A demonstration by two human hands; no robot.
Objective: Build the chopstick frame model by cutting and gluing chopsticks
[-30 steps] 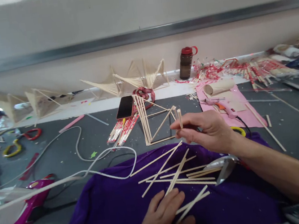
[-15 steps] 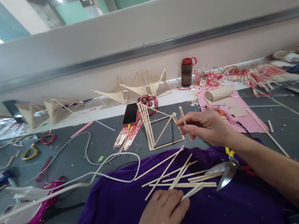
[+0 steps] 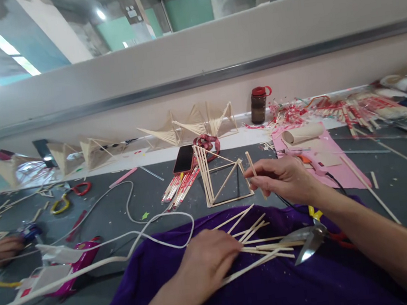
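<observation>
My right hand (image 3: 283,177) is closed in a pinch round a short wooden stick (image 3: 249,161), held nearly upright. It is just right of a standing frame of glued wooden sticks (image 3: 224,182), overlapping its right side from my view. Below, my left hand (image 3: 209,255) lies over a loose pile of wooden sticks (image 3: 253,230) on purple cloth (image 3: 280,296). Its fingers are curled together and their tips are hidden, so what they hold is unclear. Open scissors (image 3: 312,238) with yellow and red handles lie right of the pile.
A magenta glue gun (image 3: 78,262) and white cable (image 3: 133,247) lie left. At far left, another person's hand (image 3: 0,251) touches a blue tool (image 3: 31,232). Behind are a phone (image 3: 183,159), stick models (image 3: 160,130) and a bottle (image 3: 259,106); pink paper (image 3: 346,167) lies right.
My left hand has moved up and left over the stick pile. My right hand still pinches its stick beside the frame. Another person's hand has appeared at far left.
</observation>
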